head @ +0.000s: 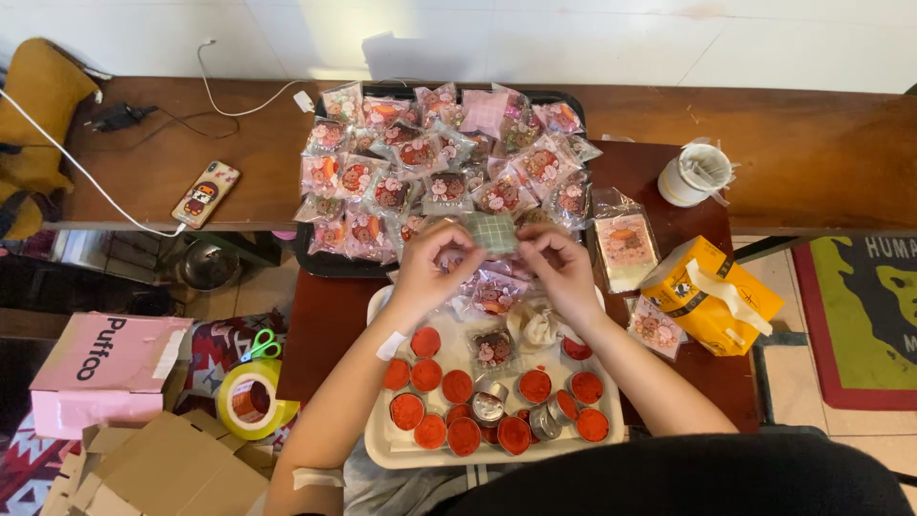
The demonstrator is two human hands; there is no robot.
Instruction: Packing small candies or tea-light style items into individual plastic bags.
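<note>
My left hand (427, 265) and right hand (564, 268) pinch a small green checked packet (492, 232) between their fingertips, held just above the white tray (382, 440) of red-filled tins (458, 386). If my grip slips, I judge it could drop onto those open tins and smear. Wrapped packets fill the black tray (310, 260) beyond, on the table (812, 143).

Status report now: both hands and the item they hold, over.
Left hand and right hand both in grip on small green checked square packet. White tray of round red-filled cups below. Nothing in the way.
</note>
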